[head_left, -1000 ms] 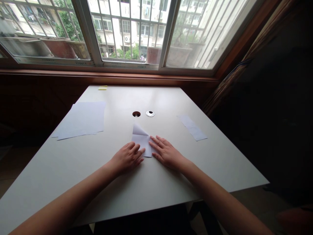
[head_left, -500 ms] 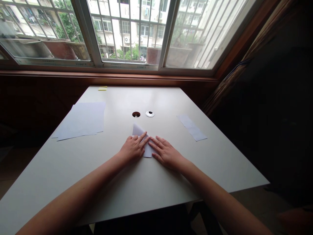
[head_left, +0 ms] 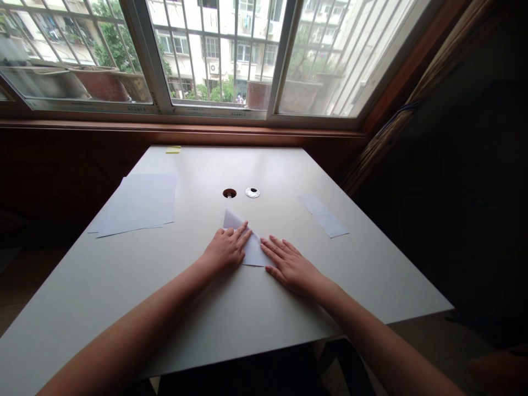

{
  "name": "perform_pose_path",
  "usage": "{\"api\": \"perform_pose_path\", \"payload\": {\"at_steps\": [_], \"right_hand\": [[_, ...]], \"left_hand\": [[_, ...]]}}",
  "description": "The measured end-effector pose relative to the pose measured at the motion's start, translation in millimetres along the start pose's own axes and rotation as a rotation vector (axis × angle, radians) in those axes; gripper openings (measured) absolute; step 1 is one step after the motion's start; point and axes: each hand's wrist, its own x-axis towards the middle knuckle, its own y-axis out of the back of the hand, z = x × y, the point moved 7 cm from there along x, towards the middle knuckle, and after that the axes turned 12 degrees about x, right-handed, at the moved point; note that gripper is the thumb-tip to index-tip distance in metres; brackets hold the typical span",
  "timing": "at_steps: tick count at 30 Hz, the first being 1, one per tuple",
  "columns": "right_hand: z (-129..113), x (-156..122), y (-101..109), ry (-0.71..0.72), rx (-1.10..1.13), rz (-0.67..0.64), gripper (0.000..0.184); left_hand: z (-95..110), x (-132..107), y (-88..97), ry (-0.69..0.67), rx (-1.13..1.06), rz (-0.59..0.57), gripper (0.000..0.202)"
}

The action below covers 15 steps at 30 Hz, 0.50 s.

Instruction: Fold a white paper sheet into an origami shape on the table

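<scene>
A sheet of white paper (head_left: 254,253), folded into a triangle, lies flat on the white table in front of me. My left hand (head_left: 226,247) rests on its left part, fingers stretched out and pressing down. Along the slanted right edge lies my right hand (head_left: 289,264), flat with its fingers extended, fingertips touching the fold. The paper's top corner points away from me. Part of its left side is hidden under my left hand.
A stack of white sheets (head_left: 142,203) lies at the left. Two small paper pieces (head_left: 324,215) are at the right. A cable hole (head_left: 230,193) and its round cover (head_left: 252,192) sit beyond the paper. A yellow notepad (head_left: 173,149) lies at the far edge, below the window.
My right hand has slid right and slightly toward me along the paper's slanted edge, uncovering more of the paper. My left hand has stayed in place.
</scene>
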Motion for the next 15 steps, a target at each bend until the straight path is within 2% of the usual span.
{"api": "perform_pose_path", "payload": {"at_steps": [15], "right_hand": [[10.3,-58.6,10.6,0.052,0.047,-0.008,0.061]], "left_hand": [[-0.2,-0.8,-1.2,0.003,-0.009,0.028,0.06]]}}
